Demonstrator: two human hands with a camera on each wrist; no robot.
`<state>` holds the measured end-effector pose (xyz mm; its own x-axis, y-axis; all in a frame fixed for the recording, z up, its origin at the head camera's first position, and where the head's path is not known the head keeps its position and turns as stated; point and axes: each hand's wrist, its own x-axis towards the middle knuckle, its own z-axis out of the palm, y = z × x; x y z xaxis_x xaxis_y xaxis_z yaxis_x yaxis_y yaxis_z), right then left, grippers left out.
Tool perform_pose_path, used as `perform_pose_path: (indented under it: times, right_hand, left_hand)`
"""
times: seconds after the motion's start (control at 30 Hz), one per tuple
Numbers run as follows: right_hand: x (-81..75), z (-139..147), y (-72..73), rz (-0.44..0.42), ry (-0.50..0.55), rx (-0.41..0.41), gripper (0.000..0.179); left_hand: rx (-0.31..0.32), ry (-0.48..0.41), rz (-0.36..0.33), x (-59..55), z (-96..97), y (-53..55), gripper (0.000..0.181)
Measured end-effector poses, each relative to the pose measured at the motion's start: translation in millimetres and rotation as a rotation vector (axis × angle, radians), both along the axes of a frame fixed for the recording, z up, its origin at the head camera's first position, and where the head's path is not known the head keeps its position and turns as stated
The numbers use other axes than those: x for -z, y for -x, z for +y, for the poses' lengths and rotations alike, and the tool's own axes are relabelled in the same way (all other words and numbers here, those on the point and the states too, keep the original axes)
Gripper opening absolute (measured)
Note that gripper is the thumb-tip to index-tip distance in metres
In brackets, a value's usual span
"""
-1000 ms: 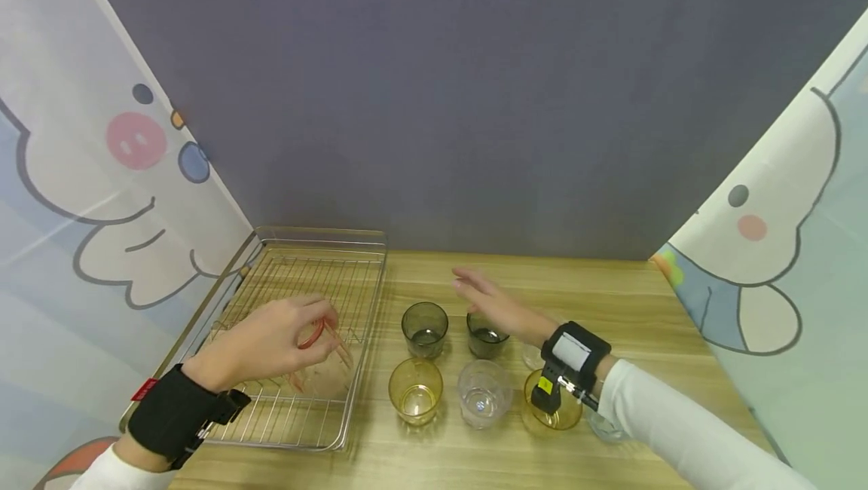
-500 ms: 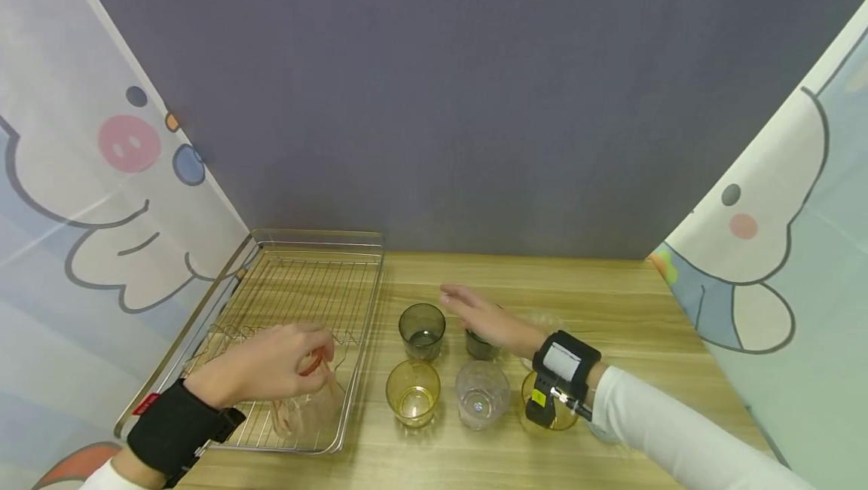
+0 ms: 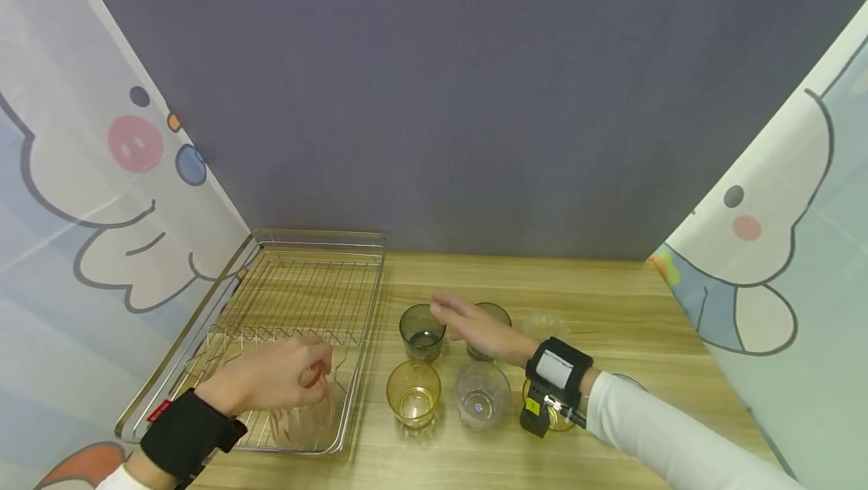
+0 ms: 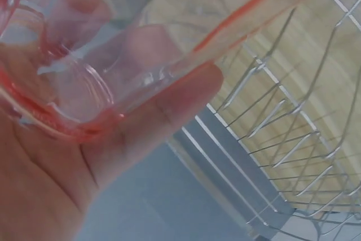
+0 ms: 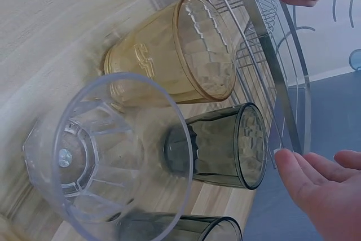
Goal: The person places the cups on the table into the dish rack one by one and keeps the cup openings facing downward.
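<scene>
My left hand [image 3: 278,375] grips a pinkish clear glass [image 3: 301,424] by its thick base, mouth downward, over the near part of the wire rack [image 3: 319,271]. In the left wrist view the thumb and fingers wrap that base; whether the rim touches the wires I cannot tell. My right hand [image 3: 484,333] hovers with extended fingers above two smoky grey glasses, one on the left [image 3: 422,333] and one partly behind it [image 3: 498,314]. It holds nothing. In front of them stand an amber glass [image 3: 414,393] and a clear glass [image 3: 483,395], both upright.
Below my right wrist an amber glass [image 3: 561,421] is partly covered. A clear glass [image 3: 545,323] stands beyond the forearm, and another rim [image 3: 631,380] shows behind the sleeve. The rack sits in a metal tray [image 3: 339,441] on the wooden table [image 3: 610,286].
My left hand has brought the pinkish glass down toward the rack, and the glass has tipped to mouth-down. My right hand has drifted left and slightly nearer, still holding nothing.
</scene>
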<state>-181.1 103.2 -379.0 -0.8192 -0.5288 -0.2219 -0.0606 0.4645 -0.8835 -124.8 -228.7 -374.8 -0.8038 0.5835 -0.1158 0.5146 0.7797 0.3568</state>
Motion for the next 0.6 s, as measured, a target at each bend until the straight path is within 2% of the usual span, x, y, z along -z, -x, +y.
perform_pose_path:
  times: [0.23,0.6]
  right_hand:
    - [2.6,0,1.0,0.004,0.004,-0.008,0.063]
    - [5.9,3,2.1,-0.002,0.05,-0.033,0.057]
  left_hand:
    - [-0.001,0.047,0.076,15.0,1.0,0.7,0.018]
    - [0.009,0.081,0.162,29.8,5.6,3.1,0.021]
